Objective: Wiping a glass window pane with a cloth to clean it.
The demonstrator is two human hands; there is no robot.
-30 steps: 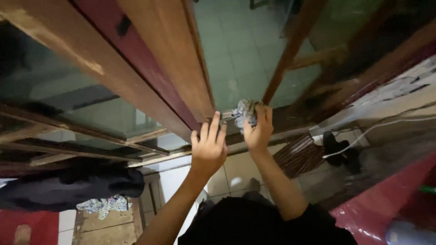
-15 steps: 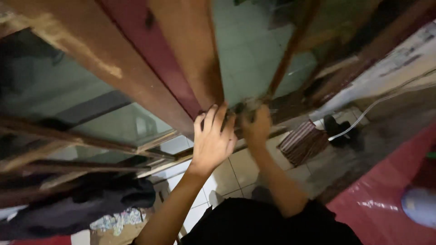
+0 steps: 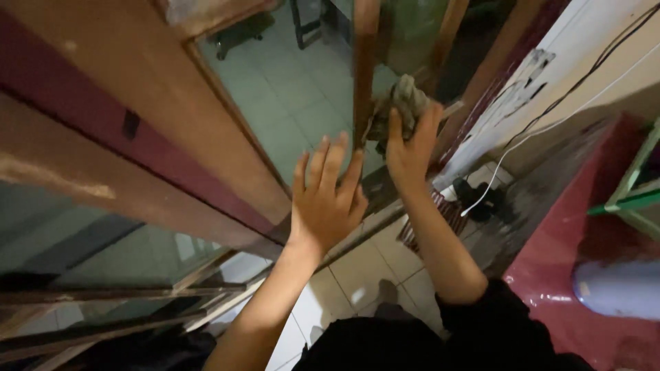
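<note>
Head view, right hand: the right hand (image 3: 411, 148) is up high, fingers curled tight around a crumpled grey cloth (image 3: 402, 103), pinching it in the fist.
Head view, cloth: bunched into a wad, it sits pressed against the wooden bar (image 3: 365, 62) that splits the glass pane (image 3: 295, 96), right where bar and glass meet, near the top middle of the picture.
Head view, left hand: the left hand (image 3: 324, 199) is lower and just left of the right one, palm flat toward the glass, fingers stretched out and spread, holding nothing; the fingertips lie on the pane beside the bar.
Head view, frame: a broad wooden door frame (image 3: 172, 130) with a dark red strip runs diagonally across the left, and the left hand's wrist sits near its lower corner.
Head view, floor: pale tiles (image 3: 357, 268) show below the two forearms.
Head view, mat: a striped mat (image 3: 440, 216) lies on the tiles just behind the right forearm, partly hidden by it.
Head view, cable: a white cable (image 3: 550, 124) runs down the wall at right to dark footwear (image 3: 481, 199) near the mat.
Head view, sleeves: dark clothing fills the bottom edge.
</note>
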